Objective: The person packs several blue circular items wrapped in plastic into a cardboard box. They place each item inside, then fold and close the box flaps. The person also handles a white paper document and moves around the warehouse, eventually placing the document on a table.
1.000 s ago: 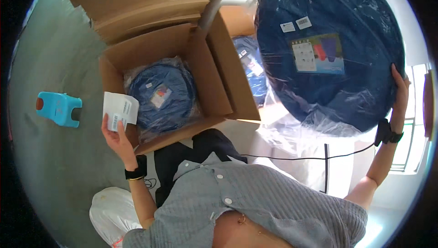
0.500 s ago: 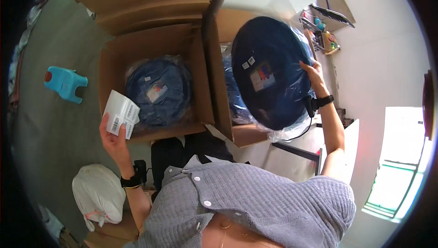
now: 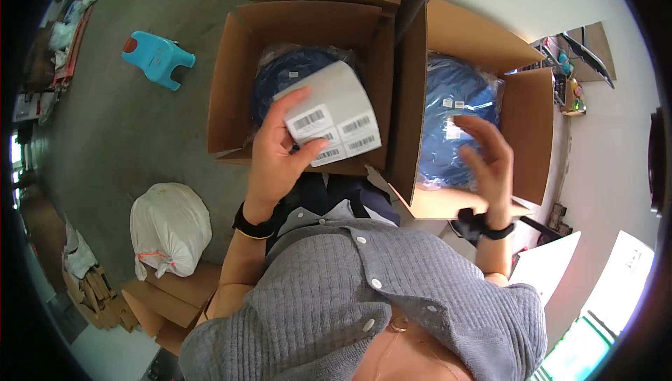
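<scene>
My left hand (image 3: 274, 153) grips a sheet of white barcode labels (image 3: 336, 101), holding it above the left cardboard box (image 3: 231, 94). Inside that box, partly covered by the sheet, is a round dark blue item in clear plastic (image 3: 283, 69). My right hand (image 3: 490, 164) hovers over the right cardboard box (image 3: 528, 129) with thumb and fingers apart and nothing visible between them. Below it, a blue plastic-wrapped package (image 3: 448, 87) lies in the right box. Small white stickers show on it, and my fingers cover part of a larger label.
A turquoise stool (image 3: 159, 59) stands on the floor at the left. Nearer are a white sack (image 3: 170, 230) and an open carton (image 3: 171, 297). Flattened cardboard (image 3: 98, 297) lies at the lower left, and a shelf with small items (image 3: 574, 94) is at the far right.
My right hand has let go of the round blue package, which is now in the right box. My left hand has brought the label sheet inward over the left box. The view has shifted.
</scene>
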{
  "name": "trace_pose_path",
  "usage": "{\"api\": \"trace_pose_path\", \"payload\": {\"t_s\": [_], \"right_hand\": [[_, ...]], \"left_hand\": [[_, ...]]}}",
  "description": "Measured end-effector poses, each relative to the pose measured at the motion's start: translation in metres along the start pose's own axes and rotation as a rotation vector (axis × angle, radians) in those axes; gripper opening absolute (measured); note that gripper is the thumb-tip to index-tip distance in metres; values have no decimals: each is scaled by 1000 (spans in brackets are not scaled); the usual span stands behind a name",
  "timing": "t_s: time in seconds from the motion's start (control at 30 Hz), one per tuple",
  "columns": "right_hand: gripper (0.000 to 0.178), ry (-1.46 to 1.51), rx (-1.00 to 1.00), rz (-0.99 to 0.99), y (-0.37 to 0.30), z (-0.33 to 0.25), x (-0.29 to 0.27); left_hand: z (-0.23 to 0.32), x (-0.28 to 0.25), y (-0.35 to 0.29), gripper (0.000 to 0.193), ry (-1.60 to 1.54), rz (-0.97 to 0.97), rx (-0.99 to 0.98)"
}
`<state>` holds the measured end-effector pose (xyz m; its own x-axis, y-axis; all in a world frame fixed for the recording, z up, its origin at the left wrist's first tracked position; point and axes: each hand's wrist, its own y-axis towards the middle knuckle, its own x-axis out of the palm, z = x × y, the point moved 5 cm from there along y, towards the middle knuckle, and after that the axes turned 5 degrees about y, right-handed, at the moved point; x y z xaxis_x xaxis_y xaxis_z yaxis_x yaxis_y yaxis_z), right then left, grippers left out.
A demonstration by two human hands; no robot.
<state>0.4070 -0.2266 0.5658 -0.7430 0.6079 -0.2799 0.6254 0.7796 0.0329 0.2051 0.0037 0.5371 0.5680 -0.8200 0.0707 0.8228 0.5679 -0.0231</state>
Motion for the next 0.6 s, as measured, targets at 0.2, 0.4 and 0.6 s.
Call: {"api": "trace_pose_path", "payload": {"t_s": [0.2,0.4,0.6], "right_hand": [[49,-346,-469,-186,50,-64,144],[36,-240,-330,-179,74,-45,227],[28,-370,-426,-132,85,-13,306]], "left_hand": [[13,-23,0,50,249,-250,15],[-6,-98,2,39,278,-296,-72],[-54,-168,2,36,375,-253,-199]]}}
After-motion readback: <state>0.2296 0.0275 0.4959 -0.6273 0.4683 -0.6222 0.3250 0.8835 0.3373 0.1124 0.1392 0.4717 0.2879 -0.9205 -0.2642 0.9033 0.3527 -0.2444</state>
